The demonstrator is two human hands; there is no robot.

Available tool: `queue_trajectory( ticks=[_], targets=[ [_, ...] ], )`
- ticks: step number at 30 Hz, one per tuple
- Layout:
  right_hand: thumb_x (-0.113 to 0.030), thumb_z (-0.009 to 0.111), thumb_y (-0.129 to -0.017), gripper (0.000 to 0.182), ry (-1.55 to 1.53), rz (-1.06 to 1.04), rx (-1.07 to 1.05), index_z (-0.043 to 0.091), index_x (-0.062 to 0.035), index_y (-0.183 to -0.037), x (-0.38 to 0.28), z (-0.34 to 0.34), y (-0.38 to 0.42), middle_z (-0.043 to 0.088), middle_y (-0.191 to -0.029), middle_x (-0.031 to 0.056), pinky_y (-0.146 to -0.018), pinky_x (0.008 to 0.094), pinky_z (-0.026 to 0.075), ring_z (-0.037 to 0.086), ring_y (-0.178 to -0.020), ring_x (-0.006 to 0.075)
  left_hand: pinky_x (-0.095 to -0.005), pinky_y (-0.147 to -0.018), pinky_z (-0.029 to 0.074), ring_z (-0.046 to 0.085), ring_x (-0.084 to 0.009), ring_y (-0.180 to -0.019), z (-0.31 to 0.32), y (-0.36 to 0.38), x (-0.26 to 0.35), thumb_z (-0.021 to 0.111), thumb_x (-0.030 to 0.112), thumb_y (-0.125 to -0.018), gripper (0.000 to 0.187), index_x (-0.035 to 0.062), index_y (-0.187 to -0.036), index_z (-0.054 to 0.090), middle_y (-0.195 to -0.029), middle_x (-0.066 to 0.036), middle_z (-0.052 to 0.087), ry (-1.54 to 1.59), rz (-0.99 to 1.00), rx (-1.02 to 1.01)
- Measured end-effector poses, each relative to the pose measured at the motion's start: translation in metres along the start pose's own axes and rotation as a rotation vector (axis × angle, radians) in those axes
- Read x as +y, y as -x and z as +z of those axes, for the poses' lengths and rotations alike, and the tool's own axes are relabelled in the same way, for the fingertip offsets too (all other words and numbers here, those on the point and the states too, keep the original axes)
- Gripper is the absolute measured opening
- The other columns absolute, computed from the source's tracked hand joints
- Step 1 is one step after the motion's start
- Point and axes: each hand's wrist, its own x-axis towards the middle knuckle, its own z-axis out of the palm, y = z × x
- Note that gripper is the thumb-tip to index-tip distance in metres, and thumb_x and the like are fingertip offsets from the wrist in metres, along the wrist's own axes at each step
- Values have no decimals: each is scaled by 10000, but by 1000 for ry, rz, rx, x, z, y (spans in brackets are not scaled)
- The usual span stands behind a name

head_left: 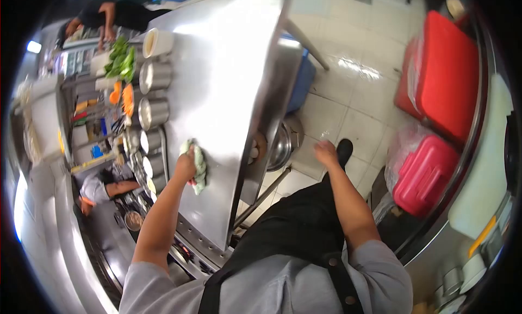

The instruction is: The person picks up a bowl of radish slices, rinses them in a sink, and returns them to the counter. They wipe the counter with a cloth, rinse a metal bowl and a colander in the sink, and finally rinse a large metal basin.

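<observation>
My left hand (186,166) is closed on a pale green cloth (199,171), which lies pressed against the steel worktop (217,69). A bit of red shows at the lower edge of the cloth. My right hand (326,152) hangs in the air to the right of the worktop, over the tiled floor. Its fingers are blurred, so I cannot make out how they are held. Beyond my left hand, a row of steel containers (154,112) stands along the worktop's far side.
Green leaves (120,60) and orange vegetable pieces (128,99) sit behind the containers. Two other people work across the counter. Under the worktop are a steel bowl (280,146) and a blue bin (302,80). Red (448,75) and pink (427,175) tubs stand at right.
</observation>
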Motion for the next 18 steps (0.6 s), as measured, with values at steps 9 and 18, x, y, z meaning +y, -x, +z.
queue_trajectory(
  ticks=[9,18],
  targets=[
    [-242,613,-872,235,-234,224,-52,576,-86,-1043,2,-157,23,628,-767,57,-464,271,461,592,-598,131,-429,-605,541,650,-356,-566,-30,-1,3,288,510,-969,691,-121,-1004,566,-837,-270,643,143,-76,-18],
    [-205,653,-851,288,17,-826,220,584,-25,-1066,-289,-151,162,608,-948,94,-760,320,465,574,-861,221,-416,-900,449,560,-340,-1091,26,71,-69,575,516,-857,730,-8,-1330,389,-1259,-254,493,442,415,159]
  ],
)
